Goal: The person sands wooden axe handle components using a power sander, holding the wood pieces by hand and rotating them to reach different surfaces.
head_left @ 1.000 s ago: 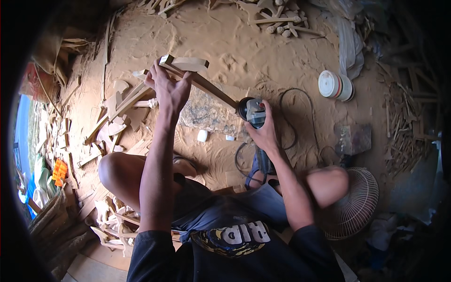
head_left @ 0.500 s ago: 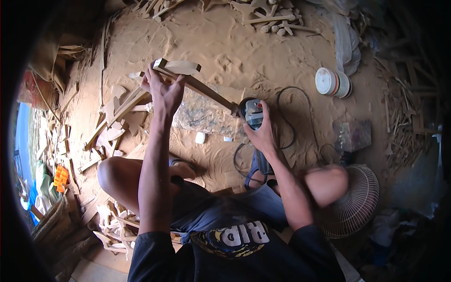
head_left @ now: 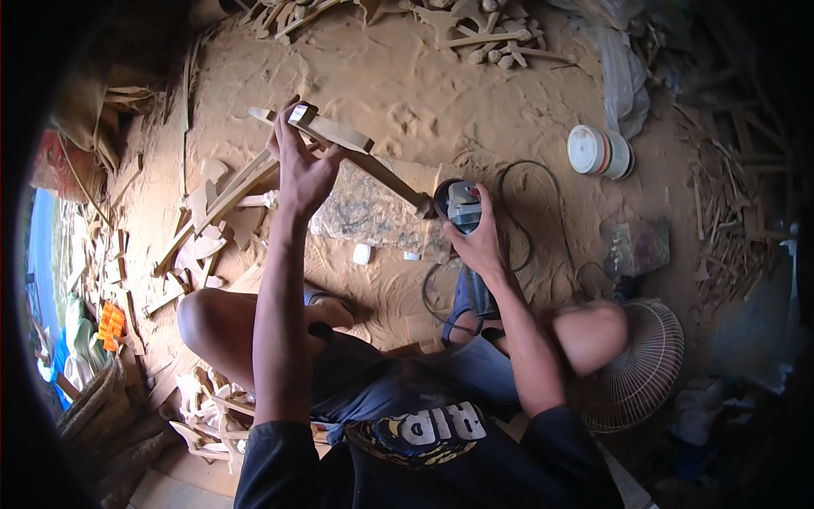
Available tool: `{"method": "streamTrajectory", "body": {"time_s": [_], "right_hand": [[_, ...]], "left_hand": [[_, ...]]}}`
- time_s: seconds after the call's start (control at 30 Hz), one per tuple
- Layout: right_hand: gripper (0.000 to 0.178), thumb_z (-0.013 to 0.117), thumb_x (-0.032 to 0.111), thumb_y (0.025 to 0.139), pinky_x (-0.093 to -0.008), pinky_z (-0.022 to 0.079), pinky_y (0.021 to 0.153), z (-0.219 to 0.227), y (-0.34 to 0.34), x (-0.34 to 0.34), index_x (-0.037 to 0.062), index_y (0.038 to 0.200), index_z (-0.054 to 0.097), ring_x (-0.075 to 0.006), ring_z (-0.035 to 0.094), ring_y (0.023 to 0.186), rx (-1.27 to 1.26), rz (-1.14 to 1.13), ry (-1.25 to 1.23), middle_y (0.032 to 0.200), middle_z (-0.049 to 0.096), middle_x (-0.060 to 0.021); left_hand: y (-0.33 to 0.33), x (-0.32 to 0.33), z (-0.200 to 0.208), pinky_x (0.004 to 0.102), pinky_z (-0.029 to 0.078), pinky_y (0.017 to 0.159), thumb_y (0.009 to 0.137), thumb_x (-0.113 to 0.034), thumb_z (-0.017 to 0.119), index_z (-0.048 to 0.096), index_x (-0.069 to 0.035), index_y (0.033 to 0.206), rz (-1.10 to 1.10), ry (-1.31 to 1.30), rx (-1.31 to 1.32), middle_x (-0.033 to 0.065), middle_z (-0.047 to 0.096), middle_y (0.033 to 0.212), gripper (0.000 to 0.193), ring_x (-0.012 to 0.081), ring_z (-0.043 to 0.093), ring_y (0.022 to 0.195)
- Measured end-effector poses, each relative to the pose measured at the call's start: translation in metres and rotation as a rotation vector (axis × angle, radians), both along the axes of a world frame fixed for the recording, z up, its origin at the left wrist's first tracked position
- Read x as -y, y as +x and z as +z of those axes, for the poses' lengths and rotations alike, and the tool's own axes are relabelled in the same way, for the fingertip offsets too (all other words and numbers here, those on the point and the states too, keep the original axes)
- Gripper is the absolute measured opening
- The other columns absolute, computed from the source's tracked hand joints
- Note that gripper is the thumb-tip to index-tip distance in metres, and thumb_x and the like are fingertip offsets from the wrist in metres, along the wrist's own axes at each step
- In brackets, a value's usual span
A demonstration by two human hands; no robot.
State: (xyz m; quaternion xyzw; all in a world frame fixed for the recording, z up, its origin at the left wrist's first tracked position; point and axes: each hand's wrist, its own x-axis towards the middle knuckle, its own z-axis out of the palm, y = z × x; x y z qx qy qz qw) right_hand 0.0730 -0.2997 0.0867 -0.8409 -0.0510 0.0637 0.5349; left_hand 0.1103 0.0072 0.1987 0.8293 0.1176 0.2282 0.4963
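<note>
My left hand (head_left: 305,161) is closed round the upper end of a wooden furniture leg (head_left: 377,172), near its curved side bracket. The leg slants down to the right, ending in a rounded foot. In my right hand (head_left: 479,242) is an angle grinder (head_left: 463,206), gripped by its body, with a dark round disc facing the leg's foot. The disc is very close to the foot; whether they touch I cannot tell. Under the leg lies a worn, dusty board (head_left: 360,204). The grinder's black cord (head_left: 532,242) loops over the ground on the right.
Wooden offcuts and shaped pieces (head_left: 225,199) lie to the left, and more legs (head_left: 492,38) are heaped at the far side. A white bucket (head_left: 598,151) lies on its side at right, beyond a boxy block (head_left: 636,246). A fan (head_left: 640,365) stands by my right knee.
My left hand has turned the wooden leg about its length and shifted its upper end slightly right. The grinder has moved a little to the right and nearer me.
</note>
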Motion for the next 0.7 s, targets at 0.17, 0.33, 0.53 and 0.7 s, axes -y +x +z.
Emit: {"method": "streamTrajectory", "body": {"time_s": [0.17,0.33,0.53,0.7], "right_hand": [[0.094,0.084,0.015,0.081,-0.0418,0.044,0.113,-0.011,-0.001,0.010,0.0002,0.157,0.032,-0.0316,0.057,0.131,0.138,-0.074,0.009,0.141,0.056,-0.0227],[0.094,0.086,0.017,0.081,-0.0422,0.045,0.112,0.002,-0.001,0.007,0.0012,0.157,0.033,-0.0320,0.057,0.129,0.044,-0.040,0.072,0.140,0.057,-0.0227],[0.097,0.083,0.015,0.082,-0.0425,0.045,0.112,0.004,-0.003,0.004,-0.0025,0.159,0.028,-0.0335,0.058,0.128,0.000,-0.014,0.013,0.138,0.057,-0.0262],[0.097,0.082,0.016,0.082,-0.0433,0.044,0.113,-0.002,-0.003,0.001,-0.0023,0.160,0.027,-0.0353,0.058,0.129,0.014,0.000,0.038,0.139,0.057,-0.0275]], "left_hand": [[0.005,-0.011,-0.021,0.0420,0.050,0.108,0.070,-0.016,0.095,0.035,-0.007,0.148,-0.069,-0.030,0.215,0.0161,0.035,0.147,0.098,0.0332,0.035,0.138],[0.003,-0.004,-0.028,0.0390,0.058,0.094,0.077,0.002,0.088,0.028,-0.014,0.152,-0.127,0.034,0.287,0.0076,0.035,0.147,0.097,0.0220,0.057,0.118],[0.004,0.010,-0.024,0.0374,0.060,0.087,0.079,0.008,0.081,0.031,-0.016,0.150,-0.180,-0.093,0.285,0.0094,0.037,0.139,0.090,0.0223,0.063,0.107],[0.005,0.004,-0.026,0.0375,0.058,0.087,0.077,0.009,0.080,0.032,-0.015,0.151,-0.222,-0.172,0.256,0.0097,0.042,0.127,0.091,0.0206,0.061,0.105]]}}
